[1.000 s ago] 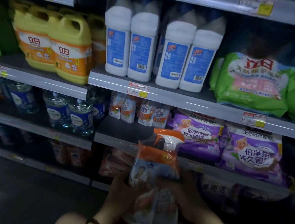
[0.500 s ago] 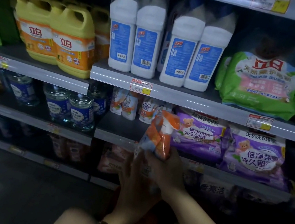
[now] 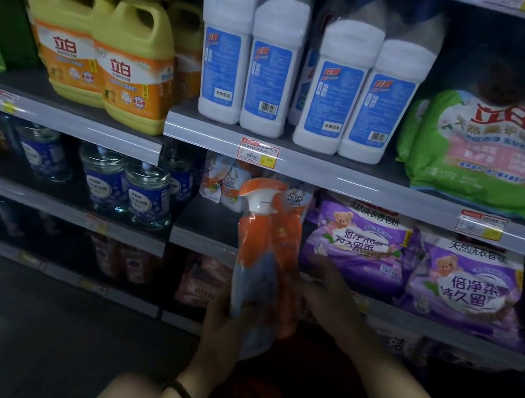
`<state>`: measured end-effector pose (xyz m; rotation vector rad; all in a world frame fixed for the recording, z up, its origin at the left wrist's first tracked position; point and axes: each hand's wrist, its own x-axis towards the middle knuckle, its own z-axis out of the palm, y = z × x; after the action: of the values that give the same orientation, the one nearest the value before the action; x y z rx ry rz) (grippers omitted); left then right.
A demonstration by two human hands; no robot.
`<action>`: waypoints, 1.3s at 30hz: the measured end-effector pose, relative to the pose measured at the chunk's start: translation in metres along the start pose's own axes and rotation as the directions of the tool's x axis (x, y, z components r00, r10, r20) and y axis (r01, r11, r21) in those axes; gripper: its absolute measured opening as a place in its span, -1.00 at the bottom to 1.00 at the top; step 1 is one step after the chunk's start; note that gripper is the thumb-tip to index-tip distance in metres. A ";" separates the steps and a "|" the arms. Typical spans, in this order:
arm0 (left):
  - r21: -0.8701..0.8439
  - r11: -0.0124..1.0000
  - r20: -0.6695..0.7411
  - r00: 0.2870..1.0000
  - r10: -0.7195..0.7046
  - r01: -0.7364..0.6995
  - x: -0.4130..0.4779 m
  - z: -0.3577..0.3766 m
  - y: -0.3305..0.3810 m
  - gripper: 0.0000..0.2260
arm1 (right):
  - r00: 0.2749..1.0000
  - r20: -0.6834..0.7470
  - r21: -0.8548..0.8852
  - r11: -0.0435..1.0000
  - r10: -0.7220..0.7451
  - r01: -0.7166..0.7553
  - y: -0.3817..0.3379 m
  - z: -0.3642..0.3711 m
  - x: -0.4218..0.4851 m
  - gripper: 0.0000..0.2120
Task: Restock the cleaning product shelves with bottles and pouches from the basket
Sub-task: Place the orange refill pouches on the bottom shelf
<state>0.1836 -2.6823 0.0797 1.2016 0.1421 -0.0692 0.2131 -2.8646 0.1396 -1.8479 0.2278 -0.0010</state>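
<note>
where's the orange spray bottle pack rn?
Head view, lower centre: the orange spray bottle pack is held upright by the left hand and right hand, in front of the middle shelf, just left of the purple pouches.

Both forearms bare, no sleeves in view. Left hand (image 3: 226, 324) has a thin dark band (image 3: 186, 396) round the wrist, looks like a bracelet or hair tie, too dim to tell which. Right hand (image 3: 331, 300) shows no ring, watch or band; a bare knee sits at bottom edge.
</note>
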 end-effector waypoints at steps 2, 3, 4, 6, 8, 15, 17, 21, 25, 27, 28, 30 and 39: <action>-0.082 0.993 0.017 0.996 -0.083 0.085 0.003 -0.004 0.006 -0.65 | 0.987 0.154 0.109 0.992 0.041 -0.058 0.007 -0.005 0.001 -0.57; -0.089 0.990 0.031 0.994 -0.107 0.110 0.004 -0.005 0.011 -0.65 | 0.971 0.228 0.166 0.980 0.069 -0.109 0.011 -0.008 0.002 -0.70; -0.090 0.987 0.040 0.991 -0.128 0.131 0.009 -0.010 0.011 -0.71 | 0.959 0.269 0.221 0.964 0.085 -0.147 0.013 -0.009 0.002 -0.73; -0.094 0.972 0.086 0.975 -0.207 0.215 0.015 -0.012 0.015 -0.79 | 0.963 0.261 0.278 0.951 0.061 -0.136 0.023 -0.007 0.007 -0.65; -0.034 0.963 0.121 0.958 -0.261 0.267 0.025 -0.013 0.020 -0.80 | 0.986 0.156 0.246 0.964 0.065 -0.102 0.031 -0.001 0.016 -0.59; 0.248 0.965 0.270 0.951 -0.152 0.084 0.093 -0.008 0.053 -0.63 | 0.996 -0.041 0.227 0.972 0.076 -0.065 0.033 0.010 0.049 -0.83; 0.334 0.942 0.268 0.954 -0.132 0.037 0.125 -0.007 0.052 -0.69 | 0.995 -0.089 0.195 0.980 0.050 -0.032 0.030 0.011 0.067 -0.86; 0.328 0.944 0.291 0.955 -0.055 -0.045 0.184 0.000 0.046 -0.82 | 0.984 -0.177 0.115 0.993 -0.003 0.023 0.023 0.013 0.110 -0.80; 0.324 0.943 0.312 0.950 -0.028 -0.079 0.218 0.012 0.047 -0.83 | 0.978 -0.207 0.047 0.999 -0.007 0.017 0.023 0.012 0.152 -0.83; 0.329 0.939 0.308 0.951 -0.008 -0.099 0.233 0.014 0.047 -0.83 | 0.972 -0.234 0.036 0.999 -0.010 0.019 0.025 0.011 0.168 -0.87; 0.341 0.932 0.318 0.948 0.009 -0.124 0.241 0.015 0.045 -0.81 | 0.970 -0.244 0.039 0.999 -0.009 0.019 0.026 0.012 0.174 -0.87; 0.379 0.904 0.337 0.939 0.067 -0.201 0.254 0.015 0.040 -0.77 | 0.967 -0.255 0.038 0.999 -0.010 0.021 0.031 0.014 0.185 -0.84; 0.437 0.855 0.326 0.935 0.138 -0.279 0.265 0.024 0.021 -0.72 | 0.933 -0.349 -0.111 0.993 -0.083 0.047 0.038 0.016 0.195 -0.81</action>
<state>0.4506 -2.6912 0.0684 1.6822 -0.2801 -0.0862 0.4003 -2.8904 0.0763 -1.9471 0.4228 -0.3777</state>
